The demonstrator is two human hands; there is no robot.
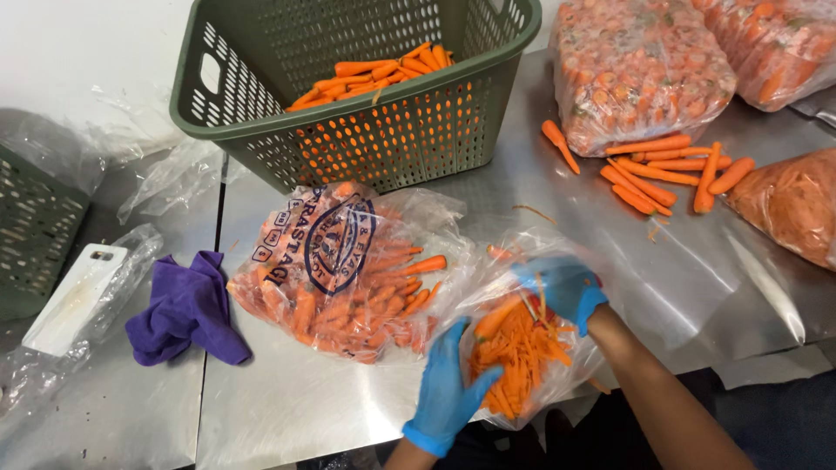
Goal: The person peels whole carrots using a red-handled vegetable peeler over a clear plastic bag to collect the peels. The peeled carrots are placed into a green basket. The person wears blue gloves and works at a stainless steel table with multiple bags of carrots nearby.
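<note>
bag (522,348) of carrot shreds kept at table (287,409) edge | left hand (448,383) cupped on its side as a steadying hold | right hand (562,287) inside its mouth, grip cannot be told | printed bag (335,270) just beside

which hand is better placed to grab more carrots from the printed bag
Left, probably. The left hand grips the near edge of the clear bag of carrot shreds, right beside the printed bag of carrots. The right hand is inside the clear bag's far side.
</note>
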